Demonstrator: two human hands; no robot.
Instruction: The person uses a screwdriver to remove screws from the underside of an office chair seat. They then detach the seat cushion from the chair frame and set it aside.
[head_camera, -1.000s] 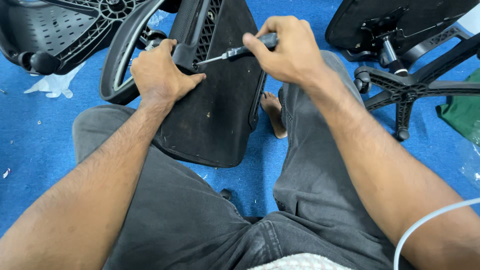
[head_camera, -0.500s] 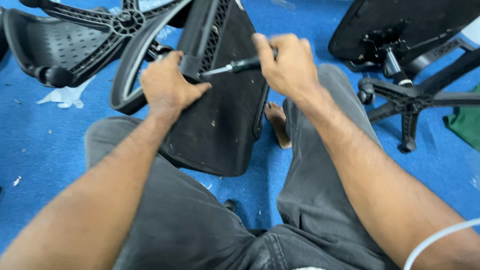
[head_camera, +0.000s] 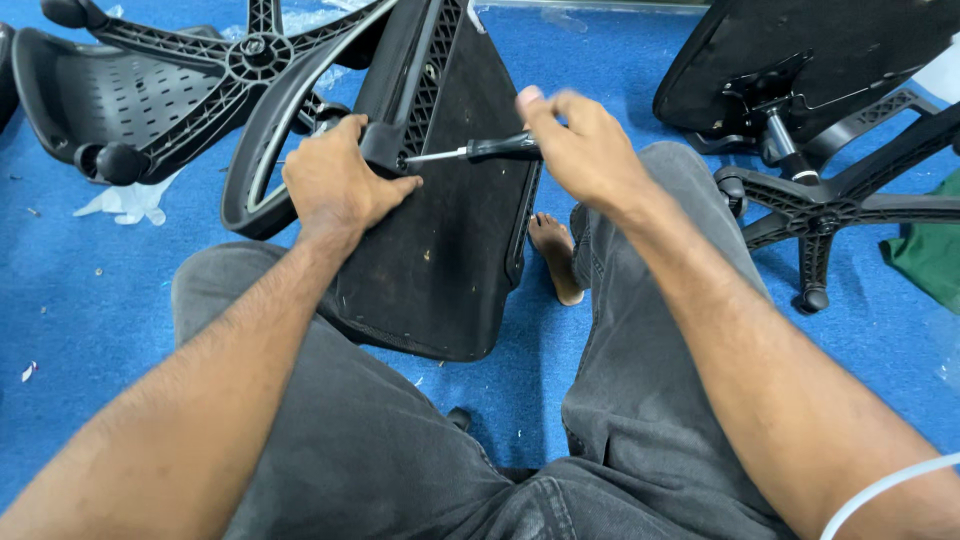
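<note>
Seat pan (head_camera: 440, 250) is my landmark: a black upturned chair seat, propped on the person's left thigh and tilting away toward the blue carpet (head_camera: 90, 300).

Left hand (head_camera: 335, 185) is closed over the armrest bracket (head_camera: 380, 140) at the pan's upper left edge, thumb lying on the fabric underside. Right hand (head_camera: 580, 145) sits just right of the pan's upper edge, fingers wrapped round the black handle of a screwdriver (head_camera: 480, 151); its shaft runs leftward and the tip meets the bracket right beside the left thumb.

Handling, my judgement: the pan looks rigid and moderately heavy, likely to pivot on the thigh, so the bracket and ribbed frame are the firm places to hold. The screwdriver is light and stiff; the tip could slip off toward the left thumb.

Beyond the pan's upper left, a curved armrest loop (head_camera: 250, 150) and a star base (head_camera: 255, 45). Well right of it, a second chair base (head_camera: 830, 205).
</note>
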